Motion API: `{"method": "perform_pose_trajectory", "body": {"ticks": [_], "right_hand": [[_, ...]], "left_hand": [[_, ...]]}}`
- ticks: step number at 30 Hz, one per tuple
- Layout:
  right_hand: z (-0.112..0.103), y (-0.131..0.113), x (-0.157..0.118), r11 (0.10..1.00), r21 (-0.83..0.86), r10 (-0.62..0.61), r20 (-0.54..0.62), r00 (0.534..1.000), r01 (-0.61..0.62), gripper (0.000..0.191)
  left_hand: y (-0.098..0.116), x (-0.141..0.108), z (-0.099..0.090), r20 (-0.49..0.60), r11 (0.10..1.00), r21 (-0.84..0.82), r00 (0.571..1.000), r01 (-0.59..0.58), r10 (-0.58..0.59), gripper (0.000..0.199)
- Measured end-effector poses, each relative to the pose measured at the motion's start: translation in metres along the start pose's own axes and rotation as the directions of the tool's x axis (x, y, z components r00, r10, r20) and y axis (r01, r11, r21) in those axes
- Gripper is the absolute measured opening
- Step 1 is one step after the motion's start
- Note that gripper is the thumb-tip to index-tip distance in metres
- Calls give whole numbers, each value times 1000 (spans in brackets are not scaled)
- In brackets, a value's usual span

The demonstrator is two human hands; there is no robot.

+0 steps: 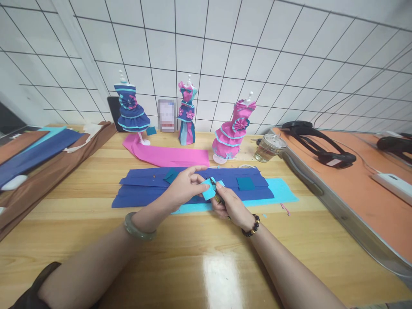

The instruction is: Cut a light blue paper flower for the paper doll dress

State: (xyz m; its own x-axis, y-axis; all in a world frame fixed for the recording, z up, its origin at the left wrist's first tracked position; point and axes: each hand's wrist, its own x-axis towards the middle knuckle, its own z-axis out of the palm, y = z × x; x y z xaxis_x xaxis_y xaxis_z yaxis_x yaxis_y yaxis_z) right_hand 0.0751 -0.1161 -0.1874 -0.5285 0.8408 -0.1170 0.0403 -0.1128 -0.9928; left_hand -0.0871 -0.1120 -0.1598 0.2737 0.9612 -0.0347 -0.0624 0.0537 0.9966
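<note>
My left hand [184,187] pinches a small light-blue piece of crepe paper [208,192] between thumb and fingers. In my right hand [232,204] is a pair of small dark scissors [219,198], mostly covered by the fingers, with the blades at the paper's edge. Beneath both hands lie dark-blue crepe paper strips [137,195], over a light-blue sheet [283,190]. A teal square [246,183] rests on the dark blue to the right of my hands, and another teal piece [171,175] lies beyond my left hand.
Three miniature dress forms in paper dresses [133,112] [187,113] [233,131] stand along the back. A pink paper strip [174,155] lies before them. A glass of liquid [269,148] stands at right, near a black headset [322,148]. A phone [166,115] leans against the wall.
</note>
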Motion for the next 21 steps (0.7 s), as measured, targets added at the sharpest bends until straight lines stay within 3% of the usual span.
{"method": "perform_pose_trajectory", "body": {"ticks": [21], "right_hand": [[0,-2,1,1000,3,12,-52,999,-11,50]], "left_hand": [[-6,0,13,-109,995,-102,994,-4,-7,52]]}}
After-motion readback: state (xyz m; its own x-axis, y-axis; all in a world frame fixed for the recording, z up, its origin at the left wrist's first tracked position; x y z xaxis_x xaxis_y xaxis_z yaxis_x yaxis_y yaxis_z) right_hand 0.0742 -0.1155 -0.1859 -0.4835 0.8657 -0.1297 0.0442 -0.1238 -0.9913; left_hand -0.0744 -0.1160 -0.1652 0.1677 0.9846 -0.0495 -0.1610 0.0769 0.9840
